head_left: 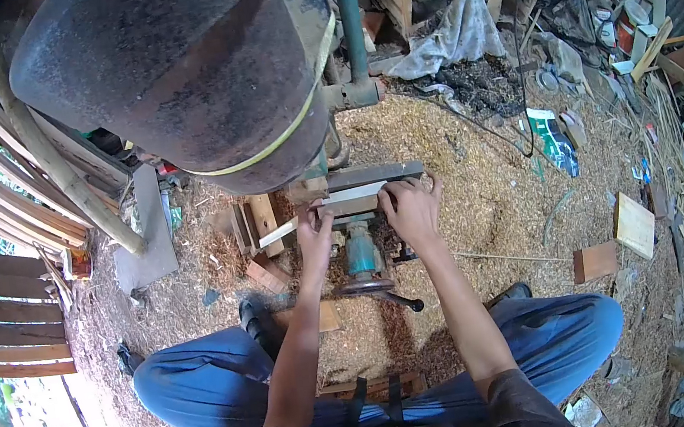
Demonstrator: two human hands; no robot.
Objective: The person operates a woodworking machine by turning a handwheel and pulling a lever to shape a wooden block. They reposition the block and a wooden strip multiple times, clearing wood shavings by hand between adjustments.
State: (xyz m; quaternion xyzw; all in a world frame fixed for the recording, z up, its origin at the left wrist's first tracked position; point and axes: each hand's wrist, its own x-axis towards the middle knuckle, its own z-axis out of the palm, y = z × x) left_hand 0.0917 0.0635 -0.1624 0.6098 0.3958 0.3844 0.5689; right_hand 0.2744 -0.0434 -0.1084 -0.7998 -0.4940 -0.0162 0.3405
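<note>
A light wooden strip [352, 200] lies across the small machine table in front of the big dark metal housing [192, 77]. My left hand [314, 224] pinches the strip near its left part. With its fingers bent over the strip's right end, my right hand [413, 207] holds it too. Behind the strip runs a dark straight bar [375, 174]. Below the table stands a teal metal column [361, 253] with a handwheel and a crank handle [405, 300]. My fingertips partly hide both ends of the strip.
Wood blocks [595, 262] and a pale board [634, 224] lie at the right on sawdust-covered ground [483, 220]. Wooden pieces [264, 217] stand left of the machine table. A black cable [525, 100] hangs at the upper right. Clutter lines the right side.
</note>
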